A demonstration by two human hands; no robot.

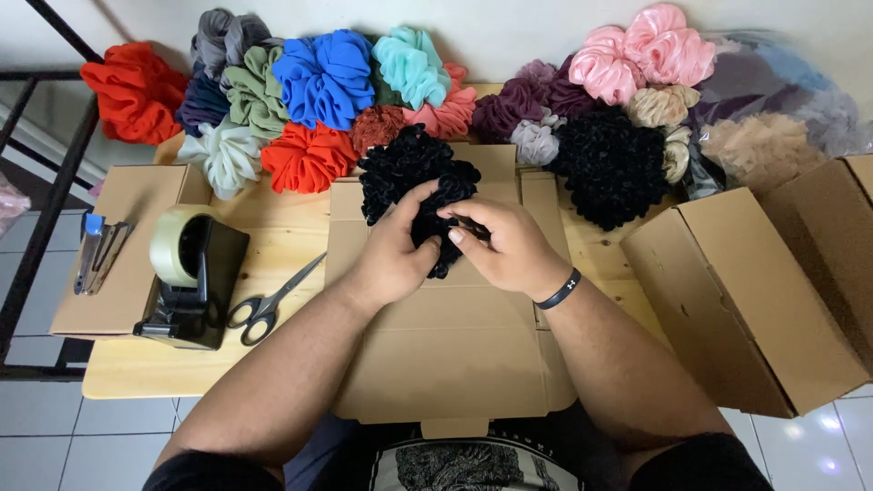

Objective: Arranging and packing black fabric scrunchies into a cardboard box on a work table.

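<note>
I see both hands working over a flat, unfolded cardboard mailer box (455, 336) that lies on the wooden table (273, 245). My left hand (393, 255) and my right hand (509, 244) are both closed around one black ruffled scrunchie (443, 195), fingers curled into the fabric from each side, and they hold it just above the flat cardboard. A second black scrunchie (400, 168) sits touching it at the back, so the two dark pieces almost merge in this view.

This is my first worry: because black lies on black, the fingers could catch the ruffles of the neighbour and drag it along. I cannot tell exactly where one scrunchie ends.

Behind is a crowded pile of scrunchies: blue (323, 77), turquoise (414, 64), orange-red (309, 156) and shiny pink (641, 50) ones, and a big black one (611, 165) near the right hand. I think a wide movement of either elbow could push some of them off the table edge.

The scissors (268, 305) lie just beside the left forearm, with the tape dispenser (191, 273) a little further left. A careless sweep of that arm could knock them, or the blades could snag the soft fabric.

On the right, the closed cardboard box (737, 300) hangs partly over the table edge, so a bump from the right arm may tip it.
</note>
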